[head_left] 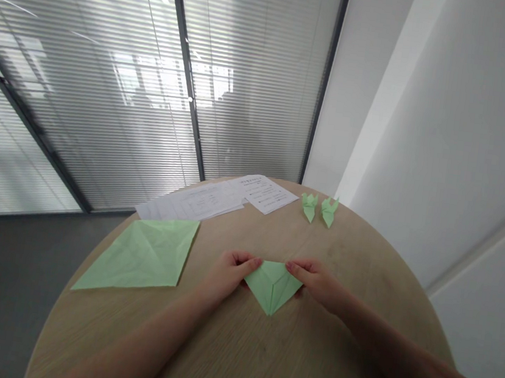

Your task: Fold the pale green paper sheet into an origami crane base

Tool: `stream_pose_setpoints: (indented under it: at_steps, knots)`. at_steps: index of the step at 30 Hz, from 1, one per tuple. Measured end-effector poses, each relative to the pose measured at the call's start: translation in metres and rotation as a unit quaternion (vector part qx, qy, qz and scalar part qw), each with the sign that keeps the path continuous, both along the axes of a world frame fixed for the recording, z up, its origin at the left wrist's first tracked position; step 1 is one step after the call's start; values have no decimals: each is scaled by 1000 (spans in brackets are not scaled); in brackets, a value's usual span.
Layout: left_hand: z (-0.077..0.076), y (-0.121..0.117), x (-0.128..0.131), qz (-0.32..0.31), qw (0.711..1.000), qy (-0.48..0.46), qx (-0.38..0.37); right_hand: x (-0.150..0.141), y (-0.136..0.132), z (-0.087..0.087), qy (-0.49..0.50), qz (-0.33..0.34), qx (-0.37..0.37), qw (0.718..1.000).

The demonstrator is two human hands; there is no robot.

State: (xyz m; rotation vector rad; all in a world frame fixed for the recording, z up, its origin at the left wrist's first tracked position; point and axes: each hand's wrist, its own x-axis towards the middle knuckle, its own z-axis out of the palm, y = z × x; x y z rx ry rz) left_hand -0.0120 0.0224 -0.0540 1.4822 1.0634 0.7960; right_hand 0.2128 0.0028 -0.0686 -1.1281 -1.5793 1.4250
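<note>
Between my hands is a folded piece of light green paper (273, 286), its lower corner pointing toward me and creases running down its middle. My left hand (236, 268) grips its upper left side, thumb on top and fingers curled underneath. On the upper right side my right hand (308, 277) pinches it the same way. The fingers beneath the paper are mostly hidden. Over to the left lies a larger green sheet (152, 256), spread flat with crease lines across it.
The round wooden table (231, 358) carries everything. Two small green origami figures (309, 207) stand near its far right edge. White printed sheets (265, 193) overlap at the far side. Glass panels with blinds (257, 79) rise behind, and a white wall (471, 136) stands close on the right.
</note>
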Motion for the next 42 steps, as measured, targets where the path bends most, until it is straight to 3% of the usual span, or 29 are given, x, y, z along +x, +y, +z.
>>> stream_pose_setpoints:
  at_steps: [11,18,26,33,42]
  knots:
    - [0,2,1,28,999,16,40,-1,4,-9,16,-26,-23,999]
    - [-1,3,1,30,996,48,66,-1,4,-3,-6,-14,-33,999]
    - [-2,2,2,34,997,51,53,0,3,-7,-67,-40,6,997]
    - [-2,3,1,24,999,23,22,0,0,0,-107,-47,43,992]
    - [2,1,0,3,996,79,47,-2,0,3,-131,-73,56,987]
